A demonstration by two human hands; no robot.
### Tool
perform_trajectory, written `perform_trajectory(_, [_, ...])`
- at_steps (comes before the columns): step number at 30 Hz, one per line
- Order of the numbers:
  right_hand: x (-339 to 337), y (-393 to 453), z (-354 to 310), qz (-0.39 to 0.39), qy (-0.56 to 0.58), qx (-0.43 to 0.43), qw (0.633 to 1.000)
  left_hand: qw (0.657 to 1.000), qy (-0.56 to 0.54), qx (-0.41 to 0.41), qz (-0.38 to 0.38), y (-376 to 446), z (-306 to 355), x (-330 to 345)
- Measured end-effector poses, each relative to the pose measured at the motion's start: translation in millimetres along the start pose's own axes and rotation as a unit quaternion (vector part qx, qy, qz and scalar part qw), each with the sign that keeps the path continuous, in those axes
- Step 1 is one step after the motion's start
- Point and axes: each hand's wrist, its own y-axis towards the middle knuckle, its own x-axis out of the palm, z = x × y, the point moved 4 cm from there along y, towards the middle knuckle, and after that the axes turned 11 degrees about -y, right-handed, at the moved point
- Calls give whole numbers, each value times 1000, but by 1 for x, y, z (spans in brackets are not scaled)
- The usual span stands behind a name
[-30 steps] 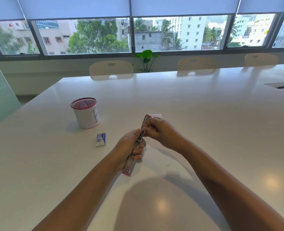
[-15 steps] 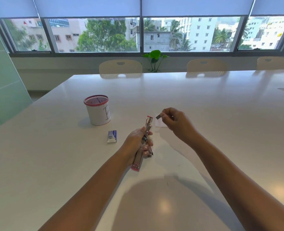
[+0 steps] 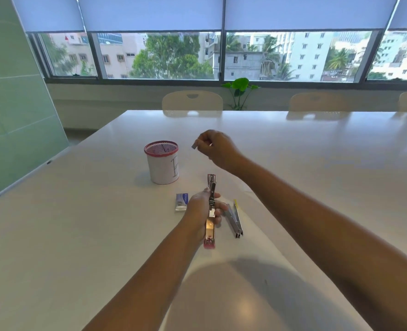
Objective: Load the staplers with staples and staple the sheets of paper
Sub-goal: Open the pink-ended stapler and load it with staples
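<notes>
My left hand (image 3: 201,209) grips a pink stapler (image 3: 210,225), opened out long, its metal staple channel facing up. My right hand (image 3: 215,148) is raised beyond it, near the cup, and pinches a short strip of staples (image 3: 194,145) between thumb and fingertips. A second stapler (image 3: 234,219), silver with a yellow tip, lies opened on the white table (image 3: 78,223) just right of my left hand. A small blue and white staple box (image 3: 181,202) lies to the left of that hand. Sheets of paper under my arms are hard to tell from the white tabletop.
A white cup with a red mesh rim (image 3: 163,164) stands behind the staple box. Pale chairs (image 3: 192,101) line the table's far edge, with a green plant (image 3: 239,91) by the window. A green glass panel (image 3: 14,91) stands along the left side.
My right hand left the pink stapler with a strip of staples and lifted away towards the cup. The view shifted right, and the second stapler came into sight beside my left hand.
</notes>
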Motion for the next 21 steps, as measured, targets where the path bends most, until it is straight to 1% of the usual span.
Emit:
perform_trajectory(3, [17,20,-7,-13,-2,8,1000,1000,-4,-18,4,3,-5,-2])
perform_trajectory(9, [36,51,-21,-32,-6,21,999,999,-1,-24,24,6,-4,-7])
perform_trajectory(13, [50,63,-21,-44,-40,20,998,999,10,-29,17,8,-5,-7])
perform_trajectory(17, [59,67,-19,-38,-68,9,997,999,15,-40,10,10,-5,-7])
perform_trajectory(21, [55,69,-18,-16,-54,14,998,999,20,-35,8,11,-5,-6])
